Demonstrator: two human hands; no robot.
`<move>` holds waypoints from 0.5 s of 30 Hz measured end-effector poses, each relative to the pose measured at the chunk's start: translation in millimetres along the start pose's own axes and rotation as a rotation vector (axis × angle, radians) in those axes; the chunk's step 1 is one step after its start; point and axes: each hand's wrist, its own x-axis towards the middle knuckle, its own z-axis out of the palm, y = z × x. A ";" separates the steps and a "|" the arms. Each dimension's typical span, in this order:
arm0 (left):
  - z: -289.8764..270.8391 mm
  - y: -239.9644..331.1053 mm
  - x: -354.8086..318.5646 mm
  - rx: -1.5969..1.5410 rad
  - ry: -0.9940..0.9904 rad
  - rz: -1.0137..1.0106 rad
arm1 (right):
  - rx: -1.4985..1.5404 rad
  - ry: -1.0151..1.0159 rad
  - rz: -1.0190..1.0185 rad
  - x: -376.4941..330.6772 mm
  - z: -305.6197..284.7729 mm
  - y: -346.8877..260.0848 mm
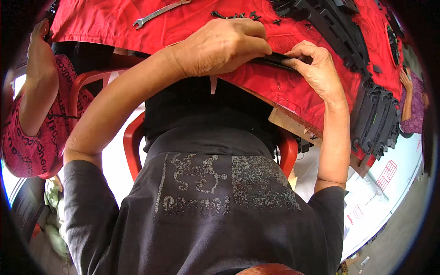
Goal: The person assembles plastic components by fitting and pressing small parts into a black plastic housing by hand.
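Between my two hands is a long, narrow black plastic part (276,60), held over the near edge of a red-covered table (293,98). My left hand (224,46) closes around its left end, and the fingers hide much of that end. At the other end, my right hand (314,64) pinches the part between thumb and fingers. Just beyond my left hand lie several small black cross-shaped pieces (238,15). What the fingertips do on the underside of the part is hidden.
A metal wrench (160,13) lies at the far left of the table. Long black plastic strips (330,34) are heaped at the far right, with more stacked black parts (378,117) at the right edge. People sit at left (39,105) and right (412,98). A red chair (133,146) surrounds me.
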 end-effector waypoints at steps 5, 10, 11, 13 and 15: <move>-4.7 20.6 -9.3 0.010 0.331 -0.220 | -0.041 -0.058 0.136 5.3 -2.0 0.1; -3.2 48.3 -20.7 -0.039 0.242 -0.385 | -0.016 -0.034 0.125 2.1 2.2 -1.0; 1.9 50.7 -22.3 -0.013 0.287 -0.363 | 0.029 -0.024 0.131 1.6 3.2 -1.8; 4.8 57.8 -22.8 0.031 0.289 -0.349 | -0.018 -0.022 0.129 2.1 3.5 -7.2; 8.7 60.7 -21.1 0.072 0.282 -0.344 | -0.065 -0.019 0.126 2.0 3.2 -8.3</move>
